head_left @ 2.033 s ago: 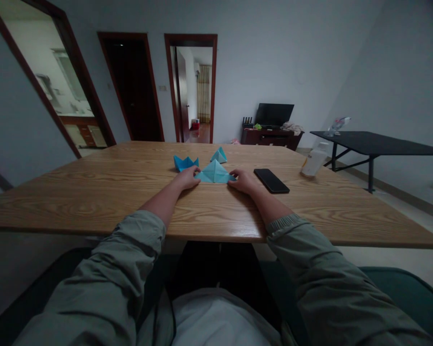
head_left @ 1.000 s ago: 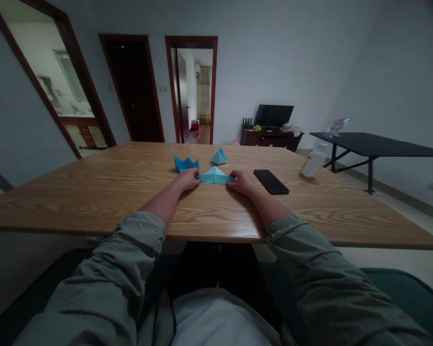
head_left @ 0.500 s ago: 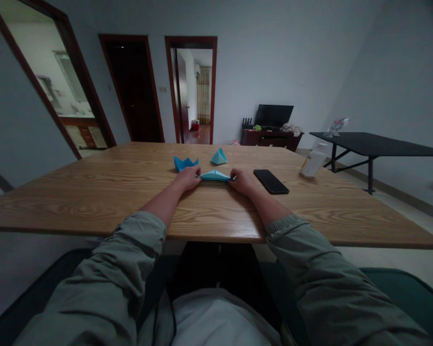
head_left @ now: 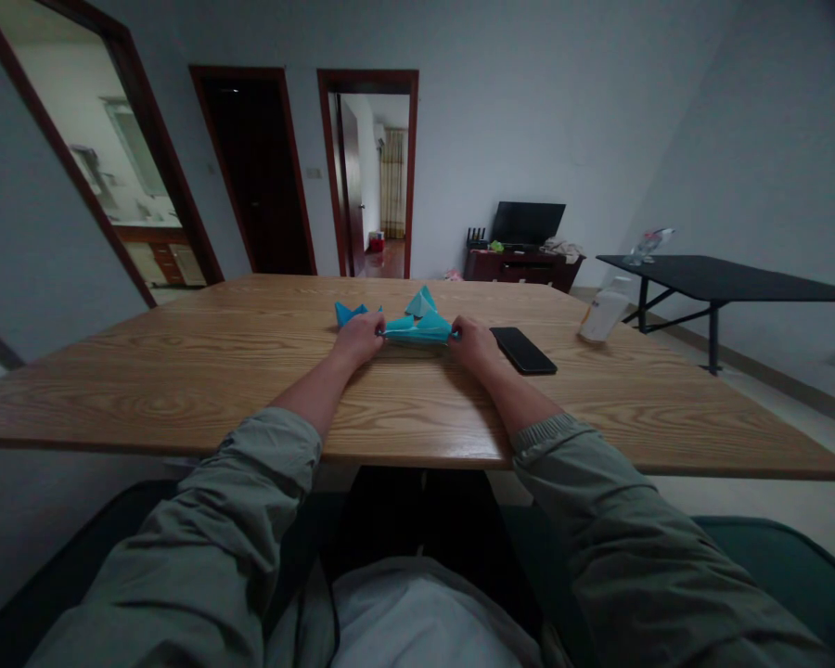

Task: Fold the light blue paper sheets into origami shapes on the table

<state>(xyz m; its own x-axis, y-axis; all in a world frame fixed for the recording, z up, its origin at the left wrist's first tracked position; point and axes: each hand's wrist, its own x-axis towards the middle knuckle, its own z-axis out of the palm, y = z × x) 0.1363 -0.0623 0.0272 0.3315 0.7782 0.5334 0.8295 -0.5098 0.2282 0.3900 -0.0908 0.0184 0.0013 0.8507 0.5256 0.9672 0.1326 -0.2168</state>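
A light-blue folded paper piece [head_left: 421, 329] is stretched between my two hands, low over the wooden table [head_left: 417, 417]. My left hand [head_left: 359, 340] pinches its left end, and my right hand [head_left: 474, 344] grips the right end. The middle of the paper stands up in points. Just behind it sits a pale-blue folded paper pyramid [head_left: 421, 301]. A darker blue folded paper shape [head_left: 348, 314] lies beyond my left hand, which partly covers it.
A black phone [head_left: 524, 351] lies right of my right hand. Farther right stands a translucent plastic bottle [head_left: 604, 311]. A black table [head_left: 724, 276] is beyond the right edge, and a TV [head_left: 529, 223] rests on a cabinet by the back wall.
The paper between my hands has widened and opened from a flat, narrow shape into one with raised points. My right hand has shifted slightly right.
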